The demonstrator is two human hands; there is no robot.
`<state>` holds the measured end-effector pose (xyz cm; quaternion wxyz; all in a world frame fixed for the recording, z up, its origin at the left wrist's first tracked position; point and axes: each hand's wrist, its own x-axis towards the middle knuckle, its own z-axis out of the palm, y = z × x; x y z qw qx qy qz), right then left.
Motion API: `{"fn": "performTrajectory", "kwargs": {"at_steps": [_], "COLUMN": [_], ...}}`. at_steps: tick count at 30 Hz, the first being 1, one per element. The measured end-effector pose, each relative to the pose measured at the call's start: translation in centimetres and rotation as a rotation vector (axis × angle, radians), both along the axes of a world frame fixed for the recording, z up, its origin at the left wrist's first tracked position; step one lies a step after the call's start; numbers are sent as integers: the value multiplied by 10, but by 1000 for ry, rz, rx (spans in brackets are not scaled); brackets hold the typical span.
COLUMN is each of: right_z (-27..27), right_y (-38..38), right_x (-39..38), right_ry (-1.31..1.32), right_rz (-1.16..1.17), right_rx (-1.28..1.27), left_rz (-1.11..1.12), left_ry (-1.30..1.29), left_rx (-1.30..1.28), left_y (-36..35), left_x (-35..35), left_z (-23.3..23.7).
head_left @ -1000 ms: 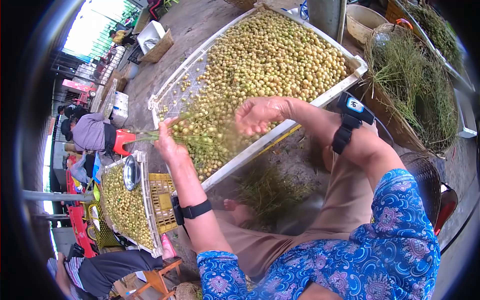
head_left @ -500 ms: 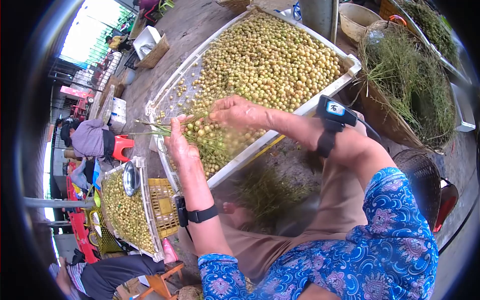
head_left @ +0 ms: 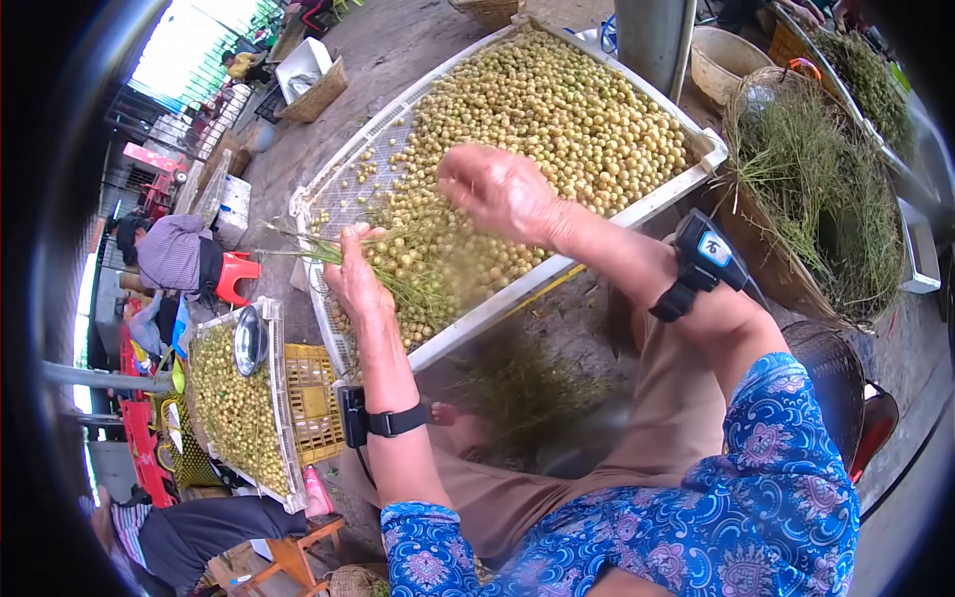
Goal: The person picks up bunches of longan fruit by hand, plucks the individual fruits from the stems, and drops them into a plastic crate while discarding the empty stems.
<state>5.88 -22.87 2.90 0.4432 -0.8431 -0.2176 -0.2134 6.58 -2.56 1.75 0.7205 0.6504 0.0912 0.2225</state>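
Note:
My left hand [head_left: 358, 274] is closed around a bunch of thin green stems [head_left: 398, 277] at the near left part of a large white mesh tray [head_left: 460, 333]. The stem ends stick out to the left of the hand, and the finer branches spread right over the fruit. Small round yellow-green fruits [head_left: 557, 109] are heaped in the tray. Above this heap, to the right of the bunch and apart from it, hangs my right hand [head_left: 502, 194]. Its fingers are curled and smeared by motion, so I cannot see whether they hold anything.
A basket of stripped stems [head_left: 816, 179] stands at the right, near a metal post [head_left: 652, 45]. More stems [head_left: 537, 388] lie below the tray. At left are another fruit tray [head_left: 239, 408] with a metal bowl [head_left: 251, 340], a yellow crate [head_left: 310, 393] and seated people.
My right hand has moved away from the bunch, right and slightly up, over the heaped fruit. My left hand keeps its hold on the stems, almost in the same place.

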Motion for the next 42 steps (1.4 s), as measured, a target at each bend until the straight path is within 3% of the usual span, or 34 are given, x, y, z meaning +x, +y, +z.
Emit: {"fn": "performTrajectory", "kwargs": {"at_steps": [1, 3, 10, 15, 18, 23, 26, 29, 30, 33, 39, 40, 41, 42], "right_z": [-2, -10, -11, -18, -10, -20, -28, -9, -9, -5, -6, -5, -20, -13], "right_y": [4, 11, 5, 6, -1, -7, -11, -15, -14, -5, 18, 18, 20, 18], "right_x": [-3, -5, -3, 0, -5, -9, -7, -28, -32, -44, -54, -54, -47, -45], "right_ry": [2, 146, 187, 141, 178, 281, 301, 286, 109, 130, -4, 59, -78, 18], "right_rz": [-2, 34, 258, 222, 371, 327, 354, 311, 244, 91, -91, -78, -135, -150], "right_rx": [1, -284, -104, -145, 42, 136, 350, 206, 42, -174, -216, -232, -140, -186], "left_rz": [-30, -70, -125, -172, -203, -198, -172, -181, -189, -199, -136, -160, -210, -294], "left_ry": [18, 42, 19, -9, 20, 22, 9, 15, 4, 29, -85, -111, -132, -56], "left_rx": [-1, 11, -28, 16, 15, -49, -30, -27, -51, -94, -33, 36, 100, 88], "left_y": [-4, -11, -20, -24, -20, -21, -19, -20, -24, -33, -20, -13, -6, -8], "left_x": [0, 0, 0, -4, -3, -8, -9, -14, -18, -26, -19, -19, -26, -40], "left_z": [1, 4, 9, 6, 5, 15, 15, 16, 19, 25, 0, -2, -3, 5]}}
